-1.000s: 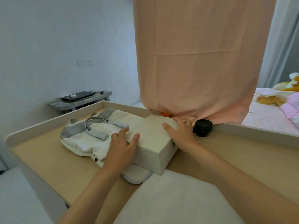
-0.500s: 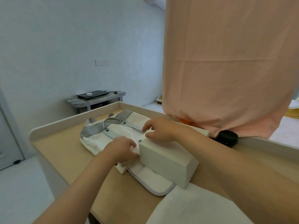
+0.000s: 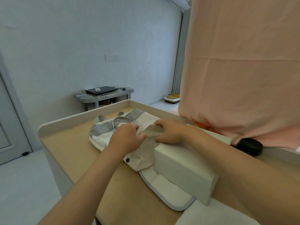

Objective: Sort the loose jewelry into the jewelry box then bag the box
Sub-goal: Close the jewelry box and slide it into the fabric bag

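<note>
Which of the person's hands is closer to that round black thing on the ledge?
The right hand. It sits beside the jewelry box, nearer the black round object; the left hand is farther away, over the bag.

Left hand (image 3: pixel 128 140) and right hand (image 3: pixel 170 133) pinching the bag (image 3: pixel 103 135) mouth beside the closed jewelry box (image 3: pixel 183 168).

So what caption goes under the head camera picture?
Both hands, left and right, pull open the bag beside the closed jewelry box.
</note>
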Tool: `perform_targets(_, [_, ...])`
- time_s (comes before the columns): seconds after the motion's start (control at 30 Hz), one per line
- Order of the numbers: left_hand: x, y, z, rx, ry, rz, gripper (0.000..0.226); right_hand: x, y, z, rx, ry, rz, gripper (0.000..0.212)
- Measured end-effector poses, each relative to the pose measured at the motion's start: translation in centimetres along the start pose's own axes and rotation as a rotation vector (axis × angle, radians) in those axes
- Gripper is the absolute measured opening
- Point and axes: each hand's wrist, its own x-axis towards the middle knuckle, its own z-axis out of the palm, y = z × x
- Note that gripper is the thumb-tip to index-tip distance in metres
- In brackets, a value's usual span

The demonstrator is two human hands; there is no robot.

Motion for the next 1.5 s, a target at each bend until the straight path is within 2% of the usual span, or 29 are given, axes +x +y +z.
perform_targets(0.1, [0.2, 0.4, -1.0, -0.011, -0.02, -0.022, 0.015, 0.9, 0.5, 0.1, -0.181, 0.197, 0.004, 0.02])
perform_targets(0.17, [0.2, 1.1, -1.4, 0.018, -0.059, -0.011, 0.018, 1.4, 0.8, 0.1, -0.22, 0.338, 0.01, 0.02])
perform_targets(0.3, [0.4, 3.4, -1.3, 0.001, -0.075, 0.171, 0.058, 1.8, 1.0, -0.4, -0.091, 0.508, -0.063, 0.027])
perform_targets(0.4, [0.9, 4.4, -1.0, 0.093, -0.047, 0.298, 0.049, 1.2, 1.0, -0.8, 0.014, 0.568, -0.122, 0.026])
perform_targets(0.47, [1.2, 4.2, -0.9, 0.143, -0.044, 0.287, 0.047, 0.6, 1.4, -0.6, 0.07, 0.613, -0.144, 0.021])
perform_targets(0.53, [1.4, 4.2, -1.1, 0.154, -0.063, 0.242, 0.052, 0.0, 1.9, -0.5, 0.074, 0.554, -0.098, 0.034])
perform_targets(0.6, [1.7, 4.6, -1.4, 0.21, -0.132, 0.205, 0.059, -0.6, 2.4, -0.1, 0.052, 0.401, -0.032, 0.056])
perform_targets(0.63, [1.8, 4.8, -1.4, 0.258, -0.182, 0.189, 0.059, -0.8, 2.6, 0.0, 0.051, 0.34, -0.026, 0.06])
perform_targets(0.7, [2.1, 4.9, -0.9, 0.305, -0.249, 0.177, 0.058, -0.9, 3.2, 0.3, 0.063, 0.328, -0.067, 0.055])
perform_targets(0.8, [2.0, 5.3, 0.3, 0.284, -0.27, 0.189, 0.054, -1.0, 4.0, 0.4, 0.065, 0.418, -0.073, 0.038])
perform_targets(0.93, [1.5, 6.0, -0.1, 0.266, -0.093, 0.215, 0.057, -1.0, 4.8, 0.3, 0.057, 0.376, -0.029, 0.048])
perform_targets(1.0, [1.3, 5.7, -0.4, 0.191, 0.001, 0.223, 0.06, -0.6, 5.1, 0.2, 0.099, 0.389, -0.03, 0.043])
perform_targets(1.13, [1.1, 5.8, 0.2, 0.1, -0.029, 0.234, 0.047, 0.1, 5.9, 0.6, 0.128, 0.535, 0.02, 0.034])
perform_targets(1.23, [0.6, 6.8, 1.2, 0.078, -0.02, 0.203, 0.04, -0.8, 6.6, 0.9, 0.094, 0.436, -0.007, 0.046])
perform_targets(1.33, [0.7, 6.6, 1.5, -0.049, 0.179, 0.14, 0.041, -1.1, 7.6, 0.6, 0.067, 0.372, 0.004, 0.059])
perform_targets(1.4, [0.9, 6.3, 1.4, -0.098, 0.238, 0.12, 0.044, -0.5, 7.9, 0.4, 0.059, 0.384, 0.036, 0.058])
perform_targets(1.5, [1.1, 6.0, 1.4, -0.087, 0.226, 0.14, 0.048, 0.4, 7.5, 0.5, 0.15, 0.39, 0.027, 0.052])
